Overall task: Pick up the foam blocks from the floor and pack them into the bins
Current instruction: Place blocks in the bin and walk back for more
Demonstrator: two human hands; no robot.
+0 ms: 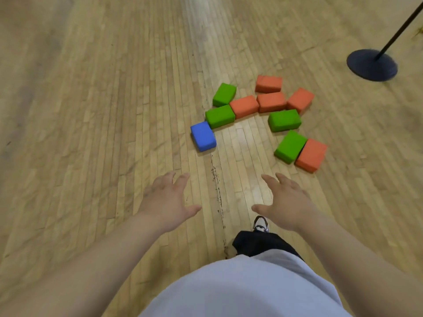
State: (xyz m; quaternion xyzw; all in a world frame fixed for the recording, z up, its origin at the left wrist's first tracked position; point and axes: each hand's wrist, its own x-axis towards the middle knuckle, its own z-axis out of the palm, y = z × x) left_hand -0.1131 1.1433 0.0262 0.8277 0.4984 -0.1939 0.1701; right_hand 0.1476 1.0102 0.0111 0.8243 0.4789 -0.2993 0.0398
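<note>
Wooden floor (91, 110), a dark scuffed seam running up the middle. Ten foam blocks lie flat on it in a loose cluster, ahead of the hands and to the right, none touched. Blue block (203, 136) sits at the near left end, its far corner against the left green block (220, 116). Far green block (224, 94) lies just behind that one. Left orange block (244, 106) butts against the left green block's right side. Centre orange block (271, 102) and right orange block (300, 100) carry the row on to the right, close-set. Far orange block (268, 83) lies alone just behind the centre one. Middle green block (284, 120) lies just in front of the right orange block. Near green block (290, 146) and near orange block (311, 154) lie side by side, touching, nearest the right hand. Left hand (168, 202) and right hand (289, 203) both reach forward, palms down, above the floor and short of the blocks. Fingers (183, 177) are spread and released on both hands, grasping nothing; edges slightly blurred. Below the right hand, one shoe (261, 224) and a dark trouser leg (258, 244); a pale shirt (240, 289) fills the bottom. Far right, a round black stand base (372, 65) with its pole (400, 30), well apart from the blocks.
</note>
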